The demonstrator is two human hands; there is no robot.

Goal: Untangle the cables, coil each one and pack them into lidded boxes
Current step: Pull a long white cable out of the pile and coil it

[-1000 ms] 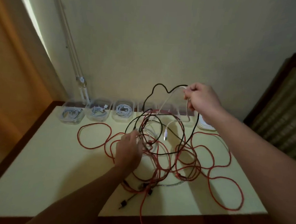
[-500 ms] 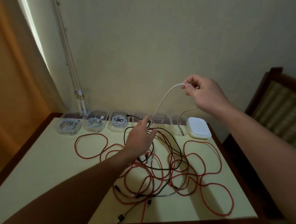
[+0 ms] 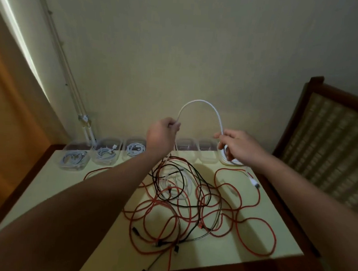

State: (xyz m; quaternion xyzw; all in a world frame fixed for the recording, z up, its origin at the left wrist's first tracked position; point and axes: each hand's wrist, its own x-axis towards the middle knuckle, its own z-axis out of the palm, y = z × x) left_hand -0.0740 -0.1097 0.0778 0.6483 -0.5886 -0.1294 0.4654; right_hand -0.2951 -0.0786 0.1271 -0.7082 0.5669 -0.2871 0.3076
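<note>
At the table's [image 3: 55, 178] 10 o'clock corner, three clear boxes [image 3: 105, 154] are sitting in a row. Each one is holding a coiled white cable. My left hand [image 3: 162, 134] is curling tight around one part of the loose white cable [image 3: 200, 101]. The cable is bending up in an arch toward 12 o'clock, high above the table. My right hand [image 3: 239, 146] is pinching the other side of the arch between thumb and fingertips. Down toward 6 o'clock, the red and black cables [image 3: 183, 202] are lying tangled on the table. A white plug [image 3: 254, 183] is lying near the 2 o'clock edge.
</note>
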